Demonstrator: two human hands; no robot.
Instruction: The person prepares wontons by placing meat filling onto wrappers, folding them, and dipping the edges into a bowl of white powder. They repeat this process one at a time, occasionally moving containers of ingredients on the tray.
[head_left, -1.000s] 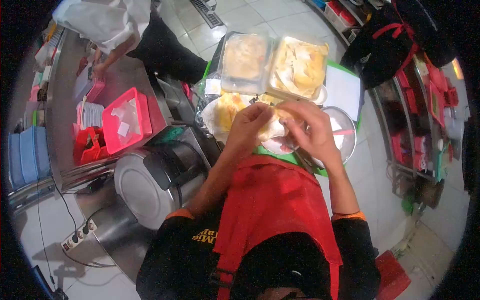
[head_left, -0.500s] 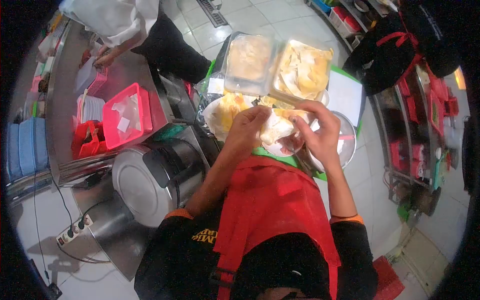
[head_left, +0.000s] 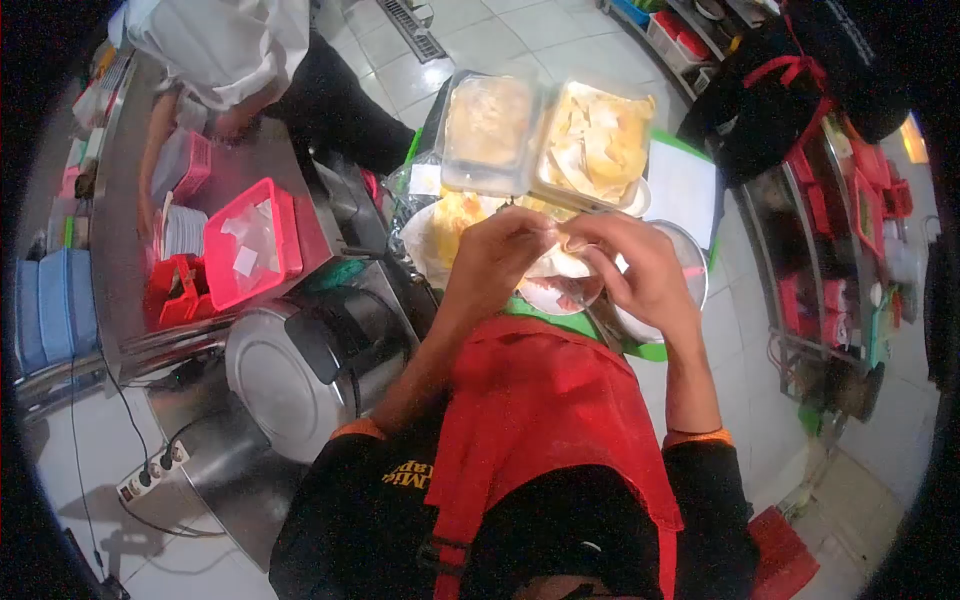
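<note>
My left hand [head_left: 492, 262] and my right hand [head_left: 645, 268] meet in front of my red apron. Between their closed fingertips is a pale, thin dough wrapper [head_left: 560, 262], pinched along its top edge. Fingers cover part of it. Below it sits a small plate [head_left: 545, 300] with something pinkish red on it. Beyond my hands, a clear container holds a stack of yellowish wrapper sheets [head_left: 598, 140]. To its left stands a second plastic container [head_left: 449, 160] of pale contents. A white plate [head_left: 422, 238] with yellow pieces lies beside my left hand.
A round metal bowl [head_left: 698, 262] stands beyond my right hand. To the left are a steel pot [head_left: 280, 375] and a counter with a pink basket [head_left: 292, 255]. One person works at that counter; another, in dark clothes, stands at the upper right near shelves [head_left: 800, 250].
My hands have drawn closer together, and the wrapper, spread wider before, is now gathered and pinched at the top. The person at the counter has shifted their arms.
</note>
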